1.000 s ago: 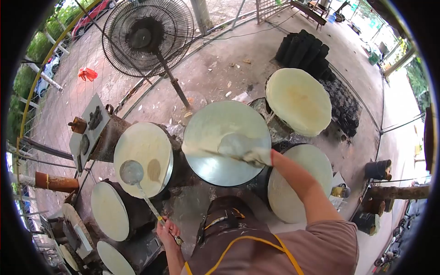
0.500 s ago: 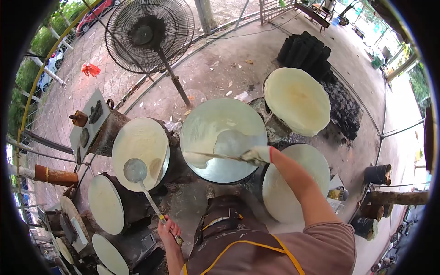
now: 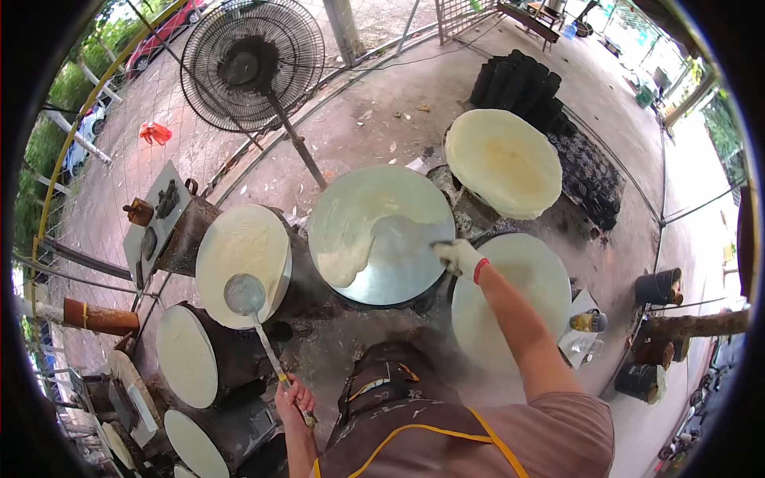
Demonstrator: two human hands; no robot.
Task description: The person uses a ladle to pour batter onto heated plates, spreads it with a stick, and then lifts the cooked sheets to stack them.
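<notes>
The gloved right hand (image 3: 460, 256) has its fingers closed around a flat spreader (image 3: 402, 237), which rests on the middle round griddle (image 3: 381, 235) (batter covers its left half). Left of that griddle, the left hand (image 3: 292, 398) grips a long ladle (image 3: 245, 295), its bowl above a batter-coated griddle (image 3: 241, 263).

Right hand (image 3: 460, 256), gloved, holds a flat spreader (image 3: 401, 237) on the central round griddle (image 3: 381, 236); pale batter (image 3: 344, 256) covers its left part. Left hand (image 3: 293, 399) grips a long ladle (image 3: 245, 294) over the neighbouring batter-covered griddle (image 3: 239, 259). A standing fan (image 3: 251, 64) stands well behind.
</notes>
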